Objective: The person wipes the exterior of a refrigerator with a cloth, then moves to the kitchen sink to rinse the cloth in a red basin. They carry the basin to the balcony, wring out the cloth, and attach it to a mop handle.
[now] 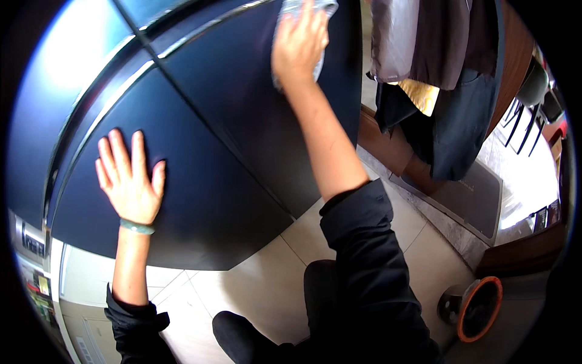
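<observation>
Before me stands a dark blue refrigerator (191,182) with glossy doors, a vertical seam between them and recessed handle strips with bright trim. My left hand (132,177) lies flat with fingers spread on the lower left door, a pale green bangle on its wrist. Higher up, near the outer edge of the lower right door, my right hand (300,45) presses a light grey cloth (330,6) against the surface. Much of the cloth is hidden under the palm and fingers, and its top is cut off by the picture's rim.
Clothes (436,41) hang at a doorway to the right, above a grey mat (473,200). An orange-rimmed round container (479,309) stands lower right. Pale tiles (254,291) cover the floor around my dark-clad knees. Black chair legs (523,123) show beyond the doorway.
</observation>
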Available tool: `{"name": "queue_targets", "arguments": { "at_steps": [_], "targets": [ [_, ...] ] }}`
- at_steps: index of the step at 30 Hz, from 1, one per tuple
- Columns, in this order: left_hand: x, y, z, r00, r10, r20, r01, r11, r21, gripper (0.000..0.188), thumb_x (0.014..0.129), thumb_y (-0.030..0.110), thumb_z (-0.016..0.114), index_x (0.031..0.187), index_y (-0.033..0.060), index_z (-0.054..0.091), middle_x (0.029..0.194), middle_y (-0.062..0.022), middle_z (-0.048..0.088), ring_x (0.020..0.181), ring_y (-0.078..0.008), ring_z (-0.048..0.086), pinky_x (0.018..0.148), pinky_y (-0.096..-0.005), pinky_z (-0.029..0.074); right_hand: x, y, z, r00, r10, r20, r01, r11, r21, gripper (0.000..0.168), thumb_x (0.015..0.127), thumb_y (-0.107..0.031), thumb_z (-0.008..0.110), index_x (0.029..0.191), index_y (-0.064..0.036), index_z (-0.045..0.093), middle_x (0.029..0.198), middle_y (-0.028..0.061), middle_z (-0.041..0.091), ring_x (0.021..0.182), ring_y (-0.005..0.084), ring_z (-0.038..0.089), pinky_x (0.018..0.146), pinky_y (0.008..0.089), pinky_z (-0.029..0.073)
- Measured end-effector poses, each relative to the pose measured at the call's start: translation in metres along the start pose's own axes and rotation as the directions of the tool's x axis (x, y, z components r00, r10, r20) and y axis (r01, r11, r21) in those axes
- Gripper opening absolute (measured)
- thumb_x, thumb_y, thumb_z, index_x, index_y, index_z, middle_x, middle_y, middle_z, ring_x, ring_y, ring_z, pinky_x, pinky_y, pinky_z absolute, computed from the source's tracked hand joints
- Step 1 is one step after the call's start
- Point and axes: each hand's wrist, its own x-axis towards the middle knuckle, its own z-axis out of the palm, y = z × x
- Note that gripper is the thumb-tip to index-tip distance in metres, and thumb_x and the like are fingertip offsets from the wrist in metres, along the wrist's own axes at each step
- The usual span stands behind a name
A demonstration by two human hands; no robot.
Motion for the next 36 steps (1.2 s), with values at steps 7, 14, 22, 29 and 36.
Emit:
{"name": "queue_targets", "arguments": {
  "at_steps": [7, 14, 22, 29, 36],
  "targets": [
    [0.009, 0.006, 0.012, 0.994, 0.082, -0.072, -0.077, 0.994, 0.076, 0.061, 0.090, 0.042, 0.041, 0.140, 0.0090, 0.031, 0.147, -0.0182, 0.021, 0.136, -0.0358, 0.017, 0.107, -0.0476, 0.014, -0.050, 0.198, -0.029, 0.805, 0.579, 0.127, -0.538, 0.804, -0.253, 0.051, 0.092, -0.031, 0.038, 0.136, -0.006, 0.032, 0.130, 0.0223, 0.042, 0.118, 0.0379, 0.041, 0.100, 0.0428, 0.031],
    [0.021, 0.009, 0.011, 0.985, 0.139, -0.104, -0.128, 0.986, 0.108, 0.060, 0.092, 0.040, 0.038, 0.141, 0.0062, 0.027, 0.147, -0.0186, 0.019, 0.137, -0.0352, 0.014, 0.109, -0.0465, 0.011, -0.224, 0.332, -0.071, 0.424, 0.904, -0.055, -0.893, 0.407, -0.190, 0.055, 0.092, -0.036, 0.033, 0.138, -0.006, 0.030, 0.133, 0.0228, 0.039, 0.123, 0.0361, 0.038, 0.102, 0.0419, 0.029],
    [0.016, 0.008, 0.010, 0.986, 0.148, -0.082, -0.136, 0.981, 0.135, 0.061, 0.092, 0.042, 0.037, 0.141, 0.0073, 0.026, 0.147, -0.0182, 0.018, 0.137, -0.0347, 0.014, 0.109, -0.0462, 0.012, -0.140, 0.155, -0.050, 0.761, 0.634, 0.142, -0.630, 0.773, -0.074, 0.053, 0.084, -0.014, 0.052, 0.132, 0.000, 0.035, 0.125, 0.0279, 0.040, 0.115, 0.0413, 0.039, 0.099, 0.0447, 0.029],
    [0.024, 0.011, 0.014, 0.976, 0.183, -0.119, -0.168, 0.978, 0.122, 0.059, 0.093, 0.044, 0.035, 0.140, 0.0076, 0.029, 0.146, -0.0179, 0.021, 0.136, -0.0336, 0.018, 0.109, -0.0452, 0.016, -0.113, 0.150, -0.045, 0.953, 0.262, 0.152, -0.253, 0.964, -0.081, 0.059, 0.084, -0.022, 0.053, 0.135, -0.001, 0.031, 0.127, 0.0314, 0.038, 0.126, 0.0457, 0.028, 0.106, 0.0509, 0.016],
    [0.025, 0.008, 0.022, 0.941, 0.312, -0.134, -0.286, 0.941, 0.183, 0.056, 0.095, 0.039, 0.034, 0.136, 0.0020, 0.035, 0.142, -0.0221, 0.028, 0.130, -0.0387, 0.028, 0.106, -0.0476, 0.023, -0.221, 0.301, -0.077, 0.676, 0.735, 0.057, -0.717, 0.674, -0.178, 0.050, 0.088, -0.017, 0.042, 0.134, -0.003, 0.033, 0.124, 0.0257, 0.043, 0.115, 0.0407, 0.041, 0.099, 0.0421, 0.031]
  ]
}}
